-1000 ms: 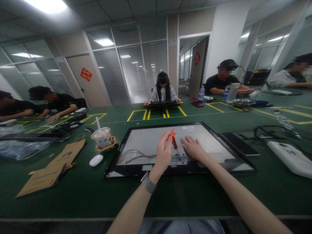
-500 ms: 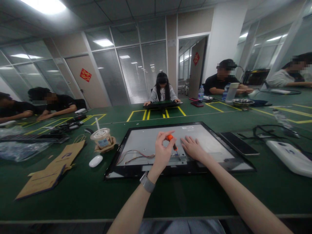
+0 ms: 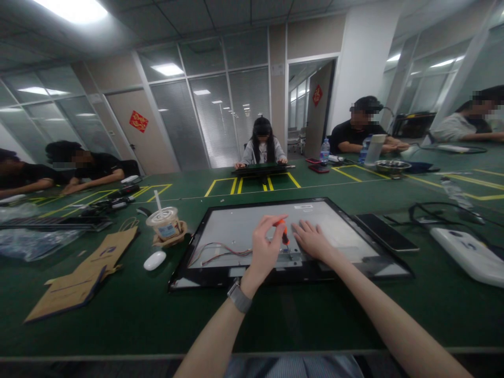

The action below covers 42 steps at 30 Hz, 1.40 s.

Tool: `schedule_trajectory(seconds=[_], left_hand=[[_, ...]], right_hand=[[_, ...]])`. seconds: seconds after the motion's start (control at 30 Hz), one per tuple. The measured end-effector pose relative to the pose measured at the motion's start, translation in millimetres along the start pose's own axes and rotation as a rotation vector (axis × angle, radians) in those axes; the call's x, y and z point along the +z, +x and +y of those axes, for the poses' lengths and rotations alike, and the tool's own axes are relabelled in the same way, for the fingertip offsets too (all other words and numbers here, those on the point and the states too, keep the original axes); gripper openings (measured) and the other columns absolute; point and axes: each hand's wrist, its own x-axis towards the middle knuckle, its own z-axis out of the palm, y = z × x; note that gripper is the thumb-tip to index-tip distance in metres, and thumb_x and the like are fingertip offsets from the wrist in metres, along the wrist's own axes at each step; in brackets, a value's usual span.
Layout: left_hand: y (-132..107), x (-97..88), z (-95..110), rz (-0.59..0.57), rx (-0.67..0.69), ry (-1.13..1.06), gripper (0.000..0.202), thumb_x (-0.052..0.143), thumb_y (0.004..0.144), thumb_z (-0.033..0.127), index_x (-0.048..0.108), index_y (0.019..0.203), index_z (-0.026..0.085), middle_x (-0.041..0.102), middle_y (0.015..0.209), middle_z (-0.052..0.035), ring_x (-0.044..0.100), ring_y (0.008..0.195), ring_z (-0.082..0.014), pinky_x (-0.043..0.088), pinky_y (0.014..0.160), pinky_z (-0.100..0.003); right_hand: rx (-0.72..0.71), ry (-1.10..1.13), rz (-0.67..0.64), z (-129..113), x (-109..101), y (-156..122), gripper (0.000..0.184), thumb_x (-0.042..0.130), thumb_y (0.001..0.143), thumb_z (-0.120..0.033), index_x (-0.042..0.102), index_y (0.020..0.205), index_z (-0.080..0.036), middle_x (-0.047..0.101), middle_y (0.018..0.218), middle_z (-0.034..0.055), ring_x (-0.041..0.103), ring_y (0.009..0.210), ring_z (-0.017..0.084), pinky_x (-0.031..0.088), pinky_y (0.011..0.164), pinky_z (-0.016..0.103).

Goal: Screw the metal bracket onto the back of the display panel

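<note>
Orange-handled screwdriver (image 3: pixel 282 231), tip on grey panel (image 3: pixel 232 226); L hand (image 3: pixel 264 251) grip clamped on it, R hand (image 3: pixel 314 240) splayed flat.

You hold a small screwdriver (image 3: pixel 282 229) with an orange handle. It stands almost straight up, and its tip points down at a metal strip (image 3: pixel 293 257) on the screen panel (image 3: pixel 232 226). The panel is big and flat, grey inside a black frame. It lies on the green counter (image 3: pixel 129 310) right in front of you, with thin red wires (image 3: pixel 220 251) on it.
</note>
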Motion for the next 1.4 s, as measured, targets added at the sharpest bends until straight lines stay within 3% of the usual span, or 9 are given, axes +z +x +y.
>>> schedule_trajectory(seconds=[0.13, 0.37, 0.5, 0.7, 1.4], left_hand=[[0.3, 0.5, -0.8, 0.058, -0.006, 0.022, 0.017, 0.064, 0.089, 0.031, 0.074, 0.099, 0.021, 0.059, 0.084, -0.0021, 0.058, 0.081, -0.0155, 0.046, 0.081, -0.028], [-1.0, 1.2, -0.1, 0.007, -0.02, -0.031, 0.03, 0.043, 0.1, 0.027, 0.069, 0.113, 0.019, 0.065, 0.111, -0.0084, 0.06, 0.105, -0.0197, 0.045, 0.094, -0.033], [-0.8, 1.9, -1.6, -0.012, -0.031, -0.01, 0.027, 0.05, 0.097, 0.027, 0.067, 0.117, 0.02, 0.067, 0.104, -0.0072, 0.062, 0.097, -0.019, 0.047, 0.09, -0.033], [-1.5, 2.3, -1.9, 0.049, -0.011, 0.04, 0.017, 0.064, 0.088, 0.024, 0.071, 0.104, 0.02, 0.059, 0.091, -0.0032, 0.057, 0.084, -0.0155, 0.046, 0.082, -0.029], [-2.5, 5.0, -2.6, 0.022, -0.023, 0.017, 0.016, 0.059, 0.091, 0.027, 0.068, 0.103, 0.019, 0.059, 0.093, -0.0036, 0.057, 0.084, -0.0158, 0.046, 0.082, -0.029]], right_hand=[[0.0, 0.014, 0.005, 1.1, 1.8, 0.8, 0.055, 0.023, 0.1, -0.034, 0.039, 0.151, -0.018, 0.036, 0.156, 0.0186, 0.031, 0.142, 0.035, 0.026, 0.11, 0.06], [-0.004, 0.02, -0.011, 0.4, -1.7, -0.4, 0.056, 0.022, 0.101, -0.034, 0.038, 0.151, -0.016, 0.035, 0.156, 0.0196, 0.03, 0.142, 0.035, 0.025, 0.11, 0.06], [0.007, 0.02, -0.021, 0.2, -2.2, -0.2, 0.057, 0.021, 0.101, -0.034, 0.037, 0.152, -0.017, 0.034, 0.157, 0.0192, 0.03, 0.143, 0.034, 0.025, 0.111, 0.059], [0.003, 0.004, -0.013, 1.0, 0.9, 1.0, 0.057, 0.021, 0.1, -0.034, 0.037, 0.152, -0.017, 0.034, 0.157, 0.0192, 0.03, 0.143, 0.036, 0.025, 0.11, 0.06], [-0.003, -0.001, -0.004, 2.6, 4.6, 3.0, 0.056, 0.023, 0.101, -0.036, 0.037, 0.152, -0.019, 0.035, 0.157, 0.0185, 0.031, 0.143, 0.035, 0.027, 0.11, 0.06]])
